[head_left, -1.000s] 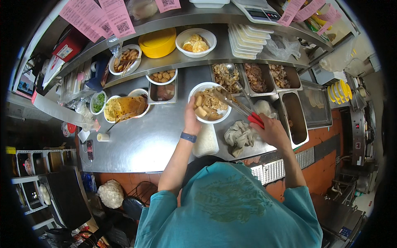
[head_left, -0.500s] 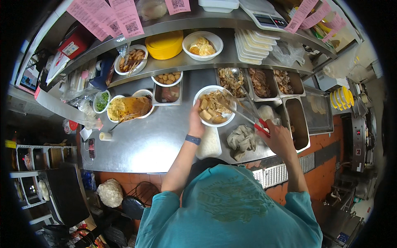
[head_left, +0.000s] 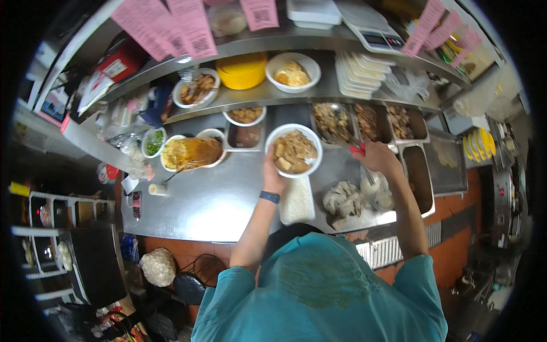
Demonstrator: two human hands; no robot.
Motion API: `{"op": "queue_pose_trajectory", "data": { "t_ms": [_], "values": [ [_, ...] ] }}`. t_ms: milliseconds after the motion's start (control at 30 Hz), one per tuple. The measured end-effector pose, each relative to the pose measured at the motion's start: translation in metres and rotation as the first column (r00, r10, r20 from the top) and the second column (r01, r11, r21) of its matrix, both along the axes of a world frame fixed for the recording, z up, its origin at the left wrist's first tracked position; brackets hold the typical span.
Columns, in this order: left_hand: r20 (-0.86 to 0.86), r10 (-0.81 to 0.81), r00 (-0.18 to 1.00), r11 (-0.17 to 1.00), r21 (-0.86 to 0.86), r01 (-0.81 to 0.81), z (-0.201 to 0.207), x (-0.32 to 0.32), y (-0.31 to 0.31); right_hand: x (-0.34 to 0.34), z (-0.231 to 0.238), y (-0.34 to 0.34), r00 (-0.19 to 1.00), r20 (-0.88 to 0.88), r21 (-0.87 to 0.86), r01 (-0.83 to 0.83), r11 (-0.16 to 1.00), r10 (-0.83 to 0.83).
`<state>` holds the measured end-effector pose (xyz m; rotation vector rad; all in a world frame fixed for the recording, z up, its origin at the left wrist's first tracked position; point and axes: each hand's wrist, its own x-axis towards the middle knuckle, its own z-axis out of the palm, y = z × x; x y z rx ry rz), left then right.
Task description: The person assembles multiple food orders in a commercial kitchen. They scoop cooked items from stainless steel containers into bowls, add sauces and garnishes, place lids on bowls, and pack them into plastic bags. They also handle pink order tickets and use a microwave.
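My left hand (head_left: 273, 175) grips the left side of a white bowl (head_left: 313, 166) above the steel counter. Inside the bowl lie shredded pale-brown food (head_left: 300, 143) and light chunks (head_left: 283, 162). My right hand (head_left: 380, 157) is closed around red-handled tongs (head_left: 358, 150). The metal end of the tongs reaches toward a steel pan of chopped food (head_left: 330, 121), where a spoon also rests; the tips are blurred. A white rectangular tub (head_left: 297, 199) stands just below the bowl.
Pans of brown meat (head_left: 369, 122) and chopped pieces (head_left: 400, 121) line the right back. A crumpled cloth (head_left: 343, 199) and a clear plastic bag (head_left: 376, 191) lie near my right forearm. The steel shelf (head_left: 239, 105) overhangs the counter, holding bowls and stacked lids (head_left: 359, 77).
My right hand has moved the tongs up and away from the bowl to the pan of chopped food. The left hand still holds the bowl. The whole view has shifted slightly.
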<state>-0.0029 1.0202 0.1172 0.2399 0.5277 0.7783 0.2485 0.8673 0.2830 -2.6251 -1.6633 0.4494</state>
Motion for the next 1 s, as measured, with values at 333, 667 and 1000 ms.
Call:
{"op": "queue_pose_trajectory", "data": {
  "t_ms": [333,667,1000],
  "values": [
    [-0.065,0.091,0.994,0.996,0.006,-0.09,-0.024,-0.005,-0.002,0.036,-0.1,0.087,0.984,-0.174,-0.351,-0.019,0.936,-0.045],
    [-0.108,0.118,0.987,0.993,0.014,-0.118,-0.033,-0.009,0.001,0.053,-0.111,0.004,0.472,-0.774,-0.262,0.367,0.892,-0.422],
    [-0.128,0.133,0.983,0.991,-0.013,-0.136,-0.018,-0.001,-0.003,0.021,-0.093,-0.049,-0.073,-0.957,-0.28,0.488,0.827,-0.281]
  ]
}}
